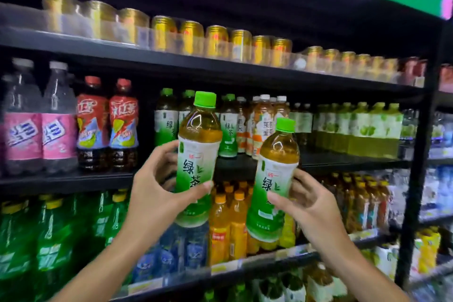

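The left hand (157, 186) grips the left bottle (198, 144) of green tea round its label, thumb across the front and fingers (169, 148) curled behind. The bottle stands upright, cap on top, label towards the camera. The right hand (308, 201) holds the right bottle (274, 179) the same way, thumb on the label and the other fingers wrapped behind. This one leans a little to the right and sits lower. Both bottles are in the air in front of the middle shelf (343, 158), apart from each other and touching nothing but the hands.

Between them a dark gap (235, 164) shows at the front of that shelf, just beside the tea row (166, 117) of the same kind. The bottles probably belong to that spot, though one frame cannot tell whether they are going in or coming out. The grip suits shelving: holding at mid-body leaves the bases free to set down, and labels turned forward match the stock facing out. One bottle per hand lets both go side by side.

Gold cans (215, 41) line the shelf above, so the caps would need to pass under its edge. Orange bottles (228, 223) stand on the shelf below
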### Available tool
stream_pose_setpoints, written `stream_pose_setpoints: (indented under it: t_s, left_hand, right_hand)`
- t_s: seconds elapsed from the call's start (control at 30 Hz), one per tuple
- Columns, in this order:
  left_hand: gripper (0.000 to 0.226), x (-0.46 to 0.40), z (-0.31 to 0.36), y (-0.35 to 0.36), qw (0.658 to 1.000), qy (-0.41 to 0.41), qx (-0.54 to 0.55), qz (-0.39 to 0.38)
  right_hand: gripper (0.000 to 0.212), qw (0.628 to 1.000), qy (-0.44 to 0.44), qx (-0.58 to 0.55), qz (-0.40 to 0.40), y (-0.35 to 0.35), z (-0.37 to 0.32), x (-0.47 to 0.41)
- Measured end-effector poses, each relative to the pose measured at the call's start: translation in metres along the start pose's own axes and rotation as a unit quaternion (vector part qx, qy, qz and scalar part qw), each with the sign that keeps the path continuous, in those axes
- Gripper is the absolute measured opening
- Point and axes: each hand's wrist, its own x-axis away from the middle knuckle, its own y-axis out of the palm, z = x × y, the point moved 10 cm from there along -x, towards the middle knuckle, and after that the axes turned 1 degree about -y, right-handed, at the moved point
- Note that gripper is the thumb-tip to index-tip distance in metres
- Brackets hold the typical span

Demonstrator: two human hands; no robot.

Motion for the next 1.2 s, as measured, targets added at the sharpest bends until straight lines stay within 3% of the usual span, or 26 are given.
stream_pose_setpoints:
  t_s: [0.17, 0.4, 0.7, 0.87, 1.2]
  left_hand:
    - [0.081, -0.044, -0.001, 0.016, 0.999, 0.043, -0.018, 0.016]
    - [0.081, -0.08, 0.002, 0.026, 0.992, 0.073, -0.057, 0.083]
    - [0.078, -0.104, 0.005, 0.046, 0.982, 0.081, -0.119, 0.12]
    - [0.076, -0.104, 0.004, 0.046, 0.982, 0.083, -0.128, 0.115]
    - [0.078, -0.109, -0.007, 0.043, 0.981, 0.073, -0.139, 0.117]
  right_hand:
    - [0.052, 0.998, -0.06, -0.009, -0.031, -0.006, -0.003, -0.058]
    - [0.069, 0.988, -0.123, -0.052, -0.076, -0.012, 0.008, -0.119]
    - [0.071, 0.968, -0.219, -0.079, -0.096, -0.002, 0.003, -0.182]
    - [0.072, 0.963, -0.207, -0.015, -0.172, 0.043, 0.022, -0.21]
    - [0.054, 0.957, -0.132, 0.135, -0.22, 0.077, 0.067, -0.249]
